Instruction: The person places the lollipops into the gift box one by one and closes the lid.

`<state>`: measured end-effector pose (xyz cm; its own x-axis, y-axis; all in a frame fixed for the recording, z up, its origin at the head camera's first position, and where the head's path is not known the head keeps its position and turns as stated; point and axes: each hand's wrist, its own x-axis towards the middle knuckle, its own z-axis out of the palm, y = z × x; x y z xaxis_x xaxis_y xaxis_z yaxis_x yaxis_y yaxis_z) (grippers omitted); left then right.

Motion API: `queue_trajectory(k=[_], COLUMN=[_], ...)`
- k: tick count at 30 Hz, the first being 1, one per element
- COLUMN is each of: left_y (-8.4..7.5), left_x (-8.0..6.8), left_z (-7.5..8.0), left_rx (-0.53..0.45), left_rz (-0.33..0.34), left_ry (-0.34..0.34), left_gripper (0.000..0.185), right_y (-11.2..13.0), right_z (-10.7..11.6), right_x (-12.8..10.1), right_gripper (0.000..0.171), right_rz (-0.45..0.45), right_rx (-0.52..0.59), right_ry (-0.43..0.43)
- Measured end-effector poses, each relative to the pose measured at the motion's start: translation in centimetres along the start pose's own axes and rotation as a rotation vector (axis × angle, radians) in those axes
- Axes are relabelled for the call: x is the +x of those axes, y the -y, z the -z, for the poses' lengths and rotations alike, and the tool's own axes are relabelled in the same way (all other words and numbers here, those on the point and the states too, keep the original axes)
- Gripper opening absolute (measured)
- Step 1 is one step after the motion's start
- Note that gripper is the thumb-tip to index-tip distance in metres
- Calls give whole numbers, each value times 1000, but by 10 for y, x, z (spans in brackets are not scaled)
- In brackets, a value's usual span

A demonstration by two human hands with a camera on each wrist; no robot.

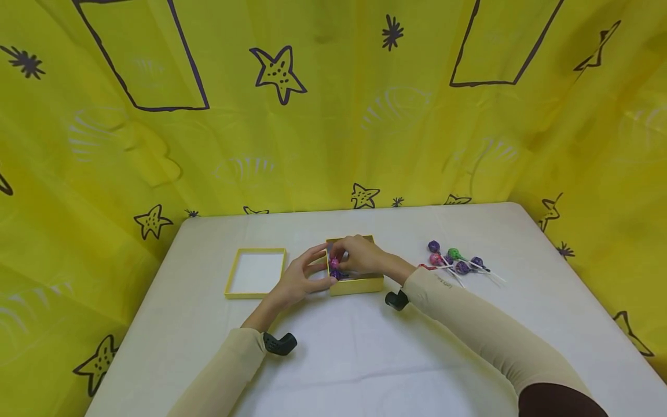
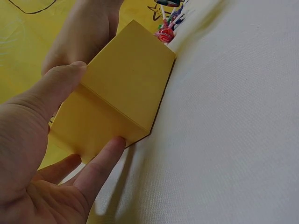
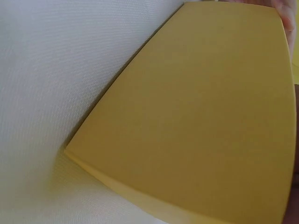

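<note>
A yellow box [image 1: 356,286] stands open on the table. My left hand [image 1: 298,282] holds its left end; in the left wrist view the thumb lies at the top edge and the fingertips touch the end wall [image 2: 93,123]. Inside the box, the fingers of my right hand [image 1: 361,256] pinch a pink-wrapped lollipop [image 1: 334,263] near the left end. A purple lollipop [image 1: 336,274] lies just in front of it. The right hand hides most of the interior. The right wrist view shows mainly the box's long front wall [image 3: 187,107], with the right fingers out of sight.
To the left lies a shallow yellow-rimmed lid [image 1: 246,296] with a white inside. Several lollipops lie in a loose group at right, among them a green lollipop [image 1: 454,253] and a red lollipop [image 1: 436,259]. A yellow patterned curtain [image 1: 323,145] borders the white-covered table [image 1: 354,359].
</note>
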<state>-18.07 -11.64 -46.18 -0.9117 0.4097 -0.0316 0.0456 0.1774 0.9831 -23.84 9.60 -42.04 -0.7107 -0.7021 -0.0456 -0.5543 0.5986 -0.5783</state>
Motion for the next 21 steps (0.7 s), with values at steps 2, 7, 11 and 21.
queue_trajectory(k=[2,7,11,21], left_y=[0,-1,-2,-1], left_x=[0,-1,-1,-2], left_z=[0,0,0,0], left_rx=[-3,-4,-3,0], left_rz=[-3,-4,-2,8], left_ry=[0,1,-1,-4], left_gripper=[83,83,83,84], right_y=[0,0,0,0], right_z=[0,1,1,1], right_x=[1,1,2,2], right_gripper=[14,14,12,12], right_rz=[6,19,30,41], right_rx=[-1,-2,-13,-10], right_ry=[4,17,32,43])
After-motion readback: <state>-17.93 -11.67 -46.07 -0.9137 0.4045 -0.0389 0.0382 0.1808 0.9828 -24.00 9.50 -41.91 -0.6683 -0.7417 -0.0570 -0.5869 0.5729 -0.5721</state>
